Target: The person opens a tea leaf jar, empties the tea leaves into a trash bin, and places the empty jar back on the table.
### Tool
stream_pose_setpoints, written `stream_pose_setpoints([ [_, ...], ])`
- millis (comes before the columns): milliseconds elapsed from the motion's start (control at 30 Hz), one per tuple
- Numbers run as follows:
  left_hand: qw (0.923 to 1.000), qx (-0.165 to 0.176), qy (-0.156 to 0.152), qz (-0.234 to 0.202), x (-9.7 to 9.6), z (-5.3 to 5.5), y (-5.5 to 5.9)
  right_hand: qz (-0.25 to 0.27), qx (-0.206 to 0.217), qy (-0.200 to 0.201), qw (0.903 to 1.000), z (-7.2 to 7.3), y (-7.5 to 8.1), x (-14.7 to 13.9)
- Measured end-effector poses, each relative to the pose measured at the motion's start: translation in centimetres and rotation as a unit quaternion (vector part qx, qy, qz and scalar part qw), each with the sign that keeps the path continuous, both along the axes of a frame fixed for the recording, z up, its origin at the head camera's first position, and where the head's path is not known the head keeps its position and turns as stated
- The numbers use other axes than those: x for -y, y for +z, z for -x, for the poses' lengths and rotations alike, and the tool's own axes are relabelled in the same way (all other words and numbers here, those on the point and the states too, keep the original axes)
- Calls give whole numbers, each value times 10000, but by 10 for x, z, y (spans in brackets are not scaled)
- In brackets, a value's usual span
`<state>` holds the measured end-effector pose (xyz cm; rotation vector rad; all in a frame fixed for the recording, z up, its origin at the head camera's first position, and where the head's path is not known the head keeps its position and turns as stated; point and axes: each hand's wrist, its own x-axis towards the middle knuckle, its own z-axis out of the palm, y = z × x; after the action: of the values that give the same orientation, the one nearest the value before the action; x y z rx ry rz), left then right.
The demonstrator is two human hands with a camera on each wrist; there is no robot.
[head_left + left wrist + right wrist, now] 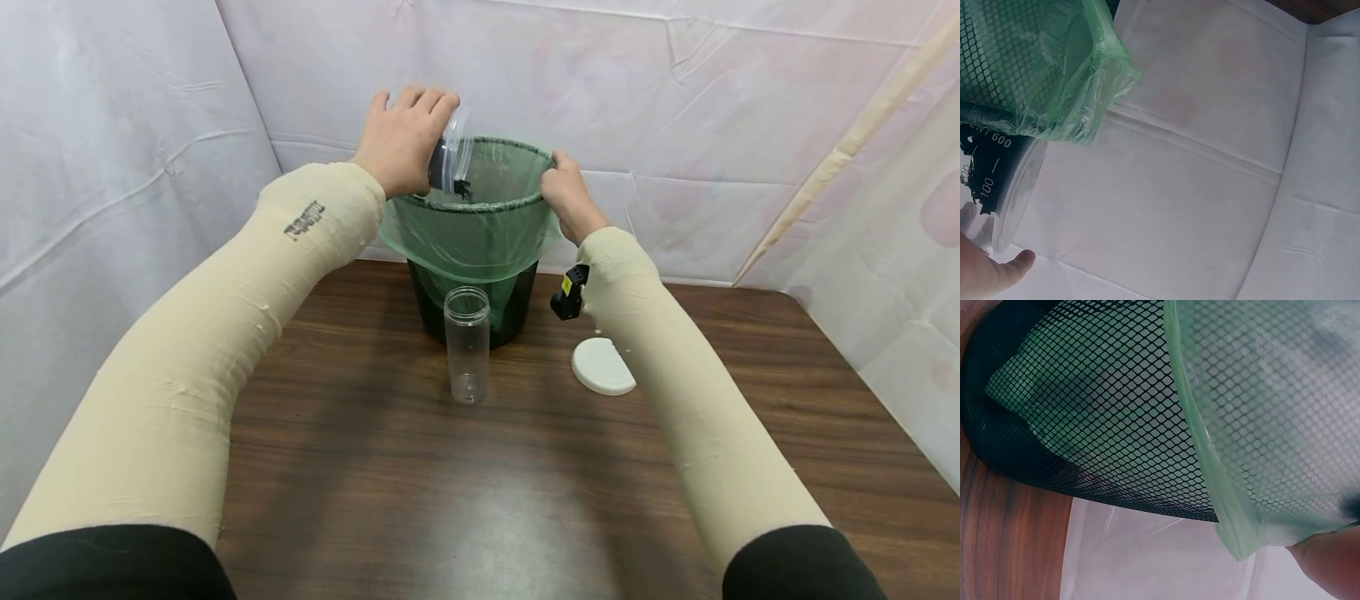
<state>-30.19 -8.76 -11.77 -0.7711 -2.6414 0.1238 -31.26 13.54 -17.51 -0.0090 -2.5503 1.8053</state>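
Note:
My left hand [401,142] grips a clear plastic measuring beaker [452,158] tipped on its side at the left rim of a black mesh wastebasket [517,296]. Dark, shredded-looking material [462,190] shows at the beaker's mouth, over the basket opening. In the left wrist view, white numbers mark the beaker [1007,162], and dark material lies inside. A green plastic bag [480,242] lines the basket and folds down over its outside. On the right side, my right hand [572,198] holds the basket's rim through the bag.
A tall clear plastic jar [468,350] without a lid stands upright in front of the basket. To its right, a white round lid [602,367] lies on the dark wooden table [480,492], partly behind my right forearm. Pale cloth walls [600,92] surround the table's back and sides.

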Motion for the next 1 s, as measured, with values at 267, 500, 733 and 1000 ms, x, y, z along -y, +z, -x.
stream_pose_setpoints([
  [267,9999,-78,-77,-10,0,-1,-1,57,1,68,10000,-2,0,0],
  [500,9998,-154,-113,10,1,-1,-1,43,37,38,10000,0,-1,2],
  [733,9997,-43,-16,226,1,0,-1,63,65,-21,10000,3,-1,3],
  [1000,9995,-112,-53,287,1,0,-2,29,42,-11,10000,2,-1,3],
])
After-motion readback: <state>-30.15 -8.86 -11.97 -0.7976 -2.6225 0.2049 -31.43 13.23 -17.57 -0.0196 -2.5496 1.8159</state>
